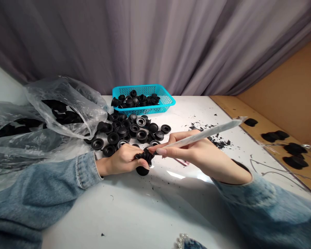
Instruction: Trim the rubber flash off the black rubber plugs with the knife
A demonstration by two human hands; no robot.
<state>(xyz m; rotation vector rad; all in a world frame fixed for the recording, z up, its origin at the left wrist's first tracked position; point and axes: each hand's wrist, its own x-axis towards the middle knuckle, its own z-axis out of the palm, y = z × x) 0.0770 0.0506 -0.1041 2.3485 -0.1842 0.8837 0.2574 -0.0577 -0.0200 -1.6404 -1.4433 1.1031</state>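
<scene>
My left hand [124, 159] is closed around a black ribbed rubber piece [146, 155], thumb on its near side. My right hand [197, 152] grips, like a pen, a long slim tool wrapped in whitish plastic [209, 131]. The tool's front end meets the rubber piece; its exact tip is hidden by my fingers. Just below sits a rounded black part [142, 171]; whether it belongs to the held piece I cannot tell. Behind my left hand lies a pile of black ribbed rubber pieces [113, 138], several showing round openings.
A blue perforated basket [145, 111] with similar pieces stands at the back. Clear plastic bags [64, 129] holding black parts lie left. Black scraps [220, 142] are scattered beyond my right hand. More black parts [295, 148] and eyeglasses [282, 172] lie at right. A pinkish item [182, 162] is under my right hand.
</scene>
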